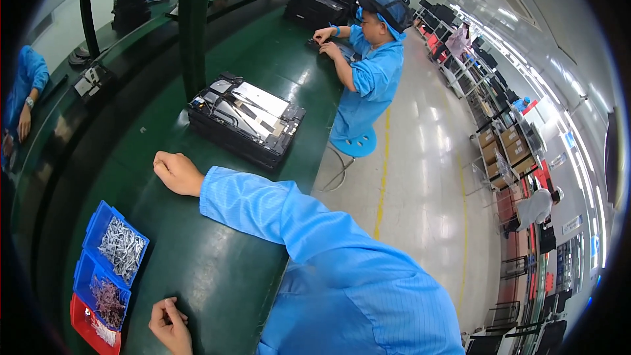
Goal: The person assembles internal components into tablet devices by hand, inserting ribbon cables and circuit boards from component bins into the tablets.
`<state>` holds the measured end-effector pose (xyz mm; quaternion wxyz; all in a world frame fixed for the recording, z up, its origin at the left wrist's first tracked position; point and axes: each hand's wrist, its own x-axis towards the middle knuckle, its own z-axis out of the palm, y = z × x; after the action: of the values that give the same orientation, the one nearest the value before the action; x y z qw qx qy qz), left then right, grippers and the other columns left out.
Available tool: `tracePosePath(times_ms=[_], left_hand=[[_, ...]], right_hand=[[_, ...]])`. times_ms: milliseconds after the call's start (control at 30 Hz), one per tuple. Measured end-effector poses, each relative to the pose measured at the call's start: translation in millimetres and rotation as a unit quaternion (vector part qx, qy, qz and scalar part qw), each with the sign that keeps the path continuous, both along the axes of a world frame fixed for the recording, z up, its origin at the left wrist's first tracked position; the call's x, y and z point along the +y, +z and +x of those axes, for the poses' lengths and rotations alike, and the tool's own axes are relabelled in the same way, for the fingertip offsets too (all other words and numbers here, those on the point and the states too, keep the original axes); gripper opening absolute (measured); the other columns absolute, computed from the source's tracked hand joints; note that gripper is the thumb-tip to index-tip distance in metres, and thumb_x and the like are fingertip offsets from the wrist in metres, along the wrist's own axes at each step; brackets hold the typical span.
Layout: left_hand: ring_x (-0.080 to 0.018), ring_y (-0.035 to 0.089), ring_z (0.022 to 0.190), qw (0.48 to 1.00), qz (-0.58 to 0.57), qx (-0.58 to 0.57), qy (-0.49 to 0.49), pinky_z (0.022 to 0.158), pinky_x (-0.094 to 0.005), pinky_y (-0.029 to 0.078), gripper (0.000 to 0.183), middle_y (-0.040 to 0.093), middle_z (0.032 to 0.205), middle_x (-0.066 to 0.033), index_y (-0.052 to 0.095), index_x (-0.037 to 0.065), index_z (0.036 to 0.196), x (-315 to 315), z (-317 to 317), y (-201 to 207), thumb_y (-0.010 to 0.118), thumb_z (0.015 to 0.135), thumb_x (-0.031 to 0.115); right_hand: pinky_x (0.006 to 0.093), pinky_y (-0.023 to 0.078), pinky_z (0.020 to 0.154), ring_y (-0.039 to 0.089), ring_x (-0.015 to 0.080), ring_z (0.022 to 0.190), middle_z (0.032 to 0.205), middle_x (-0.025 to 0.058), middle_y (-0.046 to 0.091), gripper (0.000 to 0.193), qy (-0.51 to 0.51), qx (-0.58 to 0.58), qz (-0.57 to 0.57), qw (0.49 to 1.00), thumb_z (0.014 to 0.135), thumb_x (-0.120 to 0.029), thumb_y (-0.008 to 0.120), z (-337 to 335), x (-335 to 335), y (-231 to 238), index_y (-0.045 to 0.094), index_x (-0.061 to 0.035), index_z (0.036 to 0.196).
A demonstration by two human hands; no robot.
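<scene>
My right hand (177, 174) rests on the green bench, its fingers curled into a loose fist with nothing showing in it. Beyond it lies a stack of opened dark device units (246, 118), silver panels and cables exposed on top; the hand does not touch them. Lower in the head view, my left hand (171, 327) lies on the bench, fingers folded in and no object seen. Beside it stand a blue bin (147, 244) of silver screw-like parts, a second blue bin (77, 275) of small reddish-brown parts, and a red bin (79, 319) of white pieces.
A co-worker in blue (371, 72) works farther along the green bench (217, 276), near black cases (315, 6). A dark post (194, 26) rises behind the units. Another bench (92, 108) runs parallel, with people at it. A blue stool (355, 144) stands in the aisle.
</scene>
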<state>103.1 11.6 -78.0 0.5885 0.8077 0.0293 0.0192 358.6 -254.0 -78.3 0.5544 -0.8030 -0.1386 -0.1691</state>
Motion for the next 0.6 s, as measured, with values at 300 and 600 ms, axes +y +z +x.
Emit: tracePosePath(times_ms=[300, 600], left_hand=[[-0.0018, 0.044, 0.050, 1.000, 0.011, 0.001, -0.008, 0.046, -0.0197, 0.032, 0.026, 0.051, 0.060, 0.0035, 0.065, 0.003, 0.092, -3.5, 0.3, 5.9, 0.057, 0.108, 0.021], [-0.0019, 0.045, 0.051, 1.000, 0.002, -0.001, 0.000, 0.046, -0.0198, 0.032, 0.026, 0.052, 0.061, 0.0029, 0.065, 0.002, 0.091, -5.1, -0.6, 7.3, 0.057, 0.108, 0.021]], right_hand=[[0.0403, 0.052, 0.063, 0.067, 0.0291, 0.065, 0.072, 0.0145, 0.068, 0.020, 0.010, -0.010, 0.018, 1.000, 0.094, -0.017, 0.057, -1.9, -0.6, 2.1, 0.067, -0.0012, 0.087], [0.0337, 0.050, 0.058, 0.065, 0.0193, 0.059, 0.069, 0.0095, 0.068, 0.017, 0.009, -0.013, 0.001, 1.000, 0.091, -0.016, 0.062, -6.5, 3.5, 5.6, 0.070, -0.0016, 0.085]])
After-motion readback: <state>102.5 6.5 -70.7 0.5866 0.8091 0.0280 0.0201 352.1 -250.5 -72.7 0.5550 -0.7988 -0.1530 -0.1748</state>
